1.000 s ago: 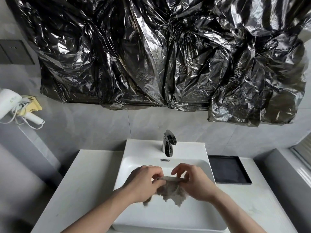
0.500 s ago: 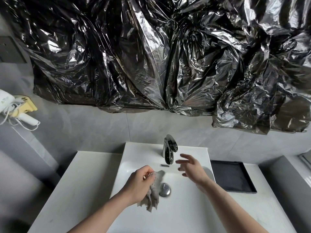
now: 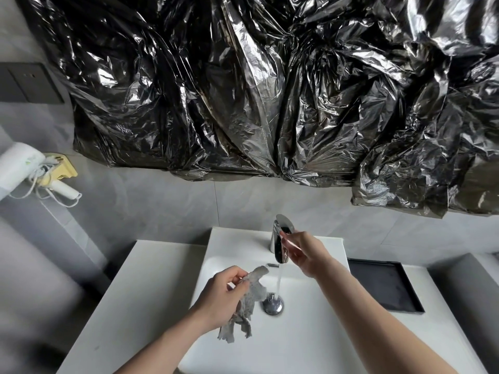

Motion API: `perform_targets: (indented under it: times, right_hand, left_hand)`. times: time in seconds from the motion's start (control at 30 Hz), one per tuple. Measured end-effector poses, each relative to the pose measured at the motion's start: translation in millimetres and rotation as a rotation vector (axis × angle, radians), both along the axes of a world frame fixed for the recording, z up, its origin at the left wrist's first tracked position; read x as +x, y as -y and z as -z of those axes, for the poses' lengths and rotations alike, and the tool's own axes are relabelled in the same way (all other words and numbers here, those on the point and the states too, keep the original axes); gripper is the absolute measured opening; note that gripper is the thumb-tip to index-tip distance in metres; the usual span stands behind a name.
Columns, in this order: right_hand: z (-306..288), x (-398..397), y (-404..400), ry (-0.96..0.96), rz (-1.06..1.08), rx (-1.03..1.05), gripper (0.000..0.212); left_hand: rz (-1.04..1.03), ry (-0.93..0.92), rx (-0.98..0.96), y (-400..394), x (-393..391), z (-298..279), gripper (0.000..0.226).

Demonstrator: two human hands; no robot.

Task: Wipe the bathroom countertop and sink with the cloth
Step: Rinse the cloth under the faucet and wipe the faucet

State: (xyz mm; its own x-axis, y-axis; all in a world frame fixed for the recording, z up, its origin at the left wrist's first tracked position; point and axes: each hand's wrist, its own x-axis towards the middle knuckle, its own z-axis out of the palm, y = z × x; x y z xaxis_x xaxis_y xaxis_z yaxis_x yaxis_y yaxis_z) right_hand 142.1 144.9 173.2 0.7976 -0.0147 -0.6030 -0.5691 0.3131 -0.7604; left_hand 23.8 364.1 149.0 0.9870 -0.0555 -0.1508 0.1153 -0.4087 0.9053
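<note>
While water runs from the chrome faucet (image 3: 280,240), I hold the grey cloth (image 3: 247,300) over the white sink (image 3: 297,333).
My left hand (image 3: 221,298), at lower centre of the frame, pinches the cloth near its upper end; its long axis runs steeply, upper tip toward the faucet, ragged end hanging toward the lower left. My right hand (image 3: 305,253) touches the faucet lever, fingers loosely extended. Countertop (image 3: 129,292) flanks the sink; a black tray (image 3: 386,287) sits right.
</note>
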Motion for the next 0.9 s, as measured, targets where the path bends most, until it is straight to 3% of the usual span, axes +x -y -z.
perform_targets:
  times: [0.1,0.2,0.27,0.37,0.5,0.57,0.63,0.77,0.83,0.9]
  right_hand:
    - [0,-29,-6,0.067,-0.092,-0.122,0.026]
    - [19,-67,-13,0.062,-0.319,-0.257,0.034]
    - [31,-94,-18,0.007,-0.494,-0.271,0.032]
    - [36,-125,-29,-0.046,-0.647,-0.24,0.045]
    - [28,-139,-38,0.13,-0.473,-0.238,0.025]
    - [22,-141,-36,0.265,-0.375,-0.272,0.025]
    - [15,-145,-33,0.377,-0.357,-0.394,0.011]
    - [4,-155,-29,0.507,-0.401,-0.613,0.028]
    - [-1,-159,-28,0.566,-0.41,-0.652,0.034]
    - [-5,-161,-22,0.601,-0.406,-0.707,0.037]
  left_hand:
    - [-0.007,0.022,-0.056,-5,-8,-5,0.007]
    - [0.004,0.047,-0.109,-9,-19,-10,0.008]
    - [0.017,0.045,-0.144,-11,-25,-13,0.008]
    - [0.08,0.01,-0.202,-12,-34,-20,0.012]
    - [0.247,-0.191,-0.334,-8,-44,-29,0.016]
    - [0.308,-0.271,-0.306,-10,-47,-28,0.019]
    - [0.318,-0.301,-0.221,-12,-47,-20,0.018]
    - [0.133,-0.241,-0.175,-7,-36,4,0.027]
    - [0.146,-0.154,-0.186,0,-29,10,0.045]
    - [0.202,-0.074,-0.154,8,-21,14,0.042]
